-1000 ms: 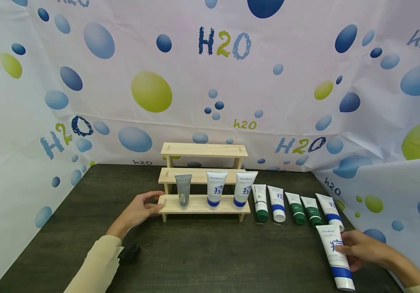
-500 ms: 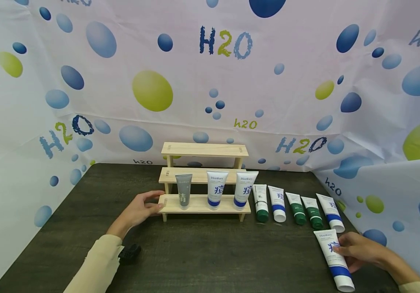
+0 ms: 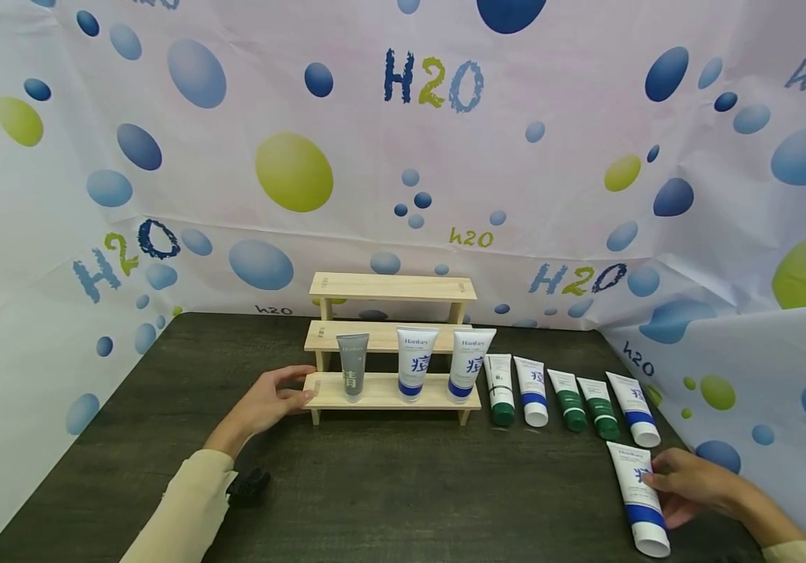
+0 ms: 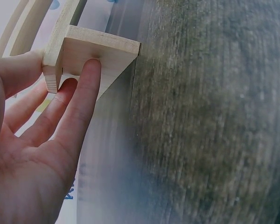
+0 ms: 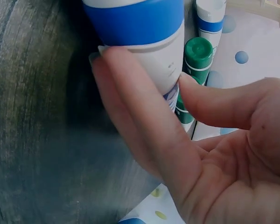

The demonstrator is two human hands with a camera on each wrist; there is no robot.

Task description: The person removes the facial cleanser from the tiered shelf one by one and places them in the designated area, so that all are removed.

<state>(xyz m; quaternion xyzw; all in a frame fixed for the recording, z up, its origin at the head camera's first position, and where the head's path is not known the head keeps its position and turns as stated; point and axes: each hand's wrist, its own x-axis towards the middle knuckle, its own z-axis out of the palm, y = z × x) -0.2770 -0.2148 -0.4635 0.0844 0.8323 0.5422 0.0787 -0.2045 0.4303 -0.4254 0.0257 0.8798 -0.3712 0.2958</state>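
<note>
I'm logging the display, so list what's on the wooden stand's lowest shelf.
A gray tube and two white tubes stand on the lowest shelf. Anything directly behind their lower ends is covered from view.

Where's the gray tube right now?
In the head view, the gray tube stands on the left part of the lowest wooden shelf, between the left hand and a white tube.

A creased white sheet printed with round spots in pale blue, dark blue and lime green, and with brush-style "H2O" lettering, stands behind and along both sides of a dark, wood-grained bench. The light is soft, faintly pinkish across the back and cooler towards the right.
</note>
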